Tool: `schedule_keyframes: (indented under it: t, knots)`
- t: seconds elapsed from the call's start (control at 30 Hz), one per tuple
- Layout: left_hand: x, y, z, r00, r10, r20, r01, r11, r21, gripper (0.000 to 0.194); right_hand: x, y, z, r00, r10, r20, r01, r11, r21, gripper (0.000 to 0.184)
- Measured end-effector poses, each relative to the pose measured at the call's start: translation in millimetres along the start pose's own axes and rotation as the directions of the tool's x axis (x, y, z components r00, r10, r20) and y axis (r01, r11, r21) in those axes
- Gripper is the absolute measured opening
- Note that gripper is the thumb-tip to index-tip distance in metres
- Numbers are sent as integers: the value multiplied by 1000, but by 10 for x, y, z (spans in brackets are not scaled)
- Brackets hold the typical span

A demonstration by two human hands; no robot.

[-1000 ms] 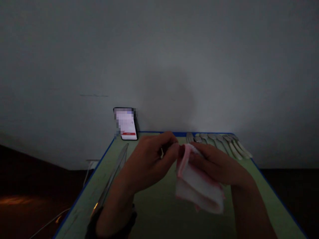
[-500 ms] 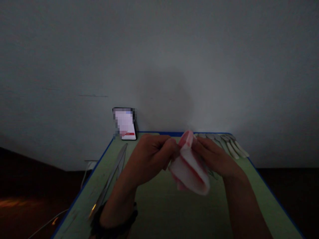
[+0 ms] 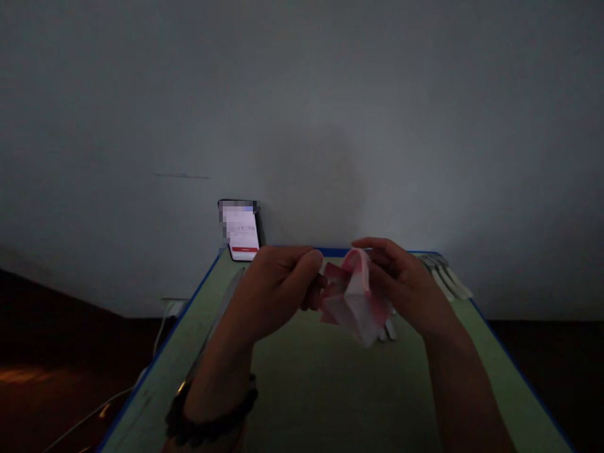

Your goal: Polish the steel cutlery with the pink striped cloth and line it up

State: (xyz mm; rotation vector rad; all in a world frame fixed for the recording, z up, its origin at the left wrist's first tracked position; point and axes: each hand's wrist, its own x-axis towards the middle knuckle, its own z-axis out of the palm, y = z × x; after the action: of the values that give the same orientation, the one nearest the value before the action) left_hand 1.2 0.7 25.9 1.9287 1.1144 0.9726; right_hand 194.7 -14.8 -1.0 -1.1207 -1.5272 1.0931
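My left hand (image 3: 278,292) is closed, its thumb and fingers pinched at the left side of a pink and white cloth (image 3: 356,311). What sits in that pinch is hidden and too dark to make out. My right hand (image 3: 408,286) grips the cloth from the right, thumb and fingers against its folded upper edge, other fingers lifted a little. The cloth hangs bunched above the green table (image 3: 325,396). Pale handle ends (image 3: 387,330) show just below it. Behind my right hand lies cutlery with white handles (image 3: 448,280), partly covered.
A lit phone (image 3: 243,233) leans on the wall at the table's back left corner. Along the left side lies a long metal blade (image 3: 226,299), partly behind my left forearm. A white cable (image 3: 160,330) runs down beside the table's left edge. The grey wall (image 3: 311,126) stands close behind.
The cloth has been folded and bunched tighter, rising and shifting slightly left between my hands. My right hand has moved left, and its upper fingers have lifted. My left hand stays pinched.
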Motion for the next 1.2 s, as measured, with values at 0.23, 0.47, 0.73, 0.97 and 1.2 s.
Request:
schedule_keyframes:
  t: [0.23,0.47,0.73,0.97,1.2]
  knots:
    - [21,-61,-31,994,-29,-101,16,992,-125,39,-50,-37,-84,989,-118,86,140,935,-326,24]
    - [56,-158,-52,967,-128,-221,62,957,-285,36,-207,-52,-261,933,-98,346,302,736,-606,71]
    - [57,-131,-22,982,-104,-161,60,965,-257,35,-103,-119,-66,986,-114,122,159,862,-481,31]
    - [73,-148,-25,1000,-14,9,15,993,-120,41,-23,-83,-29,975,-202,-92,141,883,-447,14]
    - [69,-87,0,989,-6,150,31,985,-169,36,18,42,-54,942,-169,-290,165,986,-36,13]
